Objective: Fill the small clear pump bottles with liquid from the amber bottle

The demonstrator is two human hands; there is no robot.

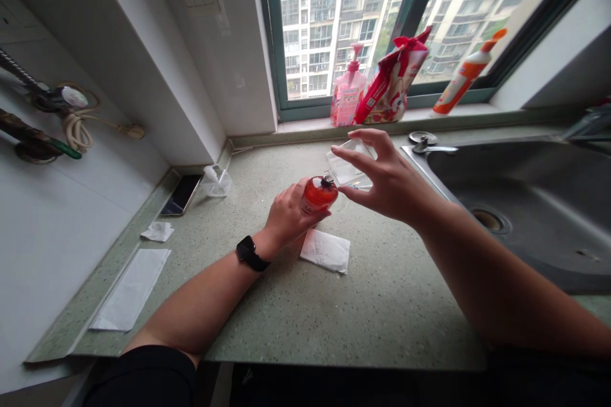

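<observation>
My left hand (287,213), with a black watch on the wrist, is wrapped round a small bottle of orange-red liquid (319,193) just above the counter. The bottle has a dark collar and a narrow clear neck at its top. Close beside that neck, my right hand (377,172) has thumb and fingers spread round the edges of a clear plastic container (346,165), which looks tilted. Its contents are hard to make out. A folded white tissue (326,250) lies on the counter just in front of the bottle.
On the speckled counter (372,324) at left are a phone (182,195), a clear crumpled cup (216,182), a crumpled tissue (157,231) and a folded paper (131,289). A metal sink (529,203) is at right. Pump bottle (348,98), red bag (396,86) and orange bottle (462,84) line the windowsill.
</observation>
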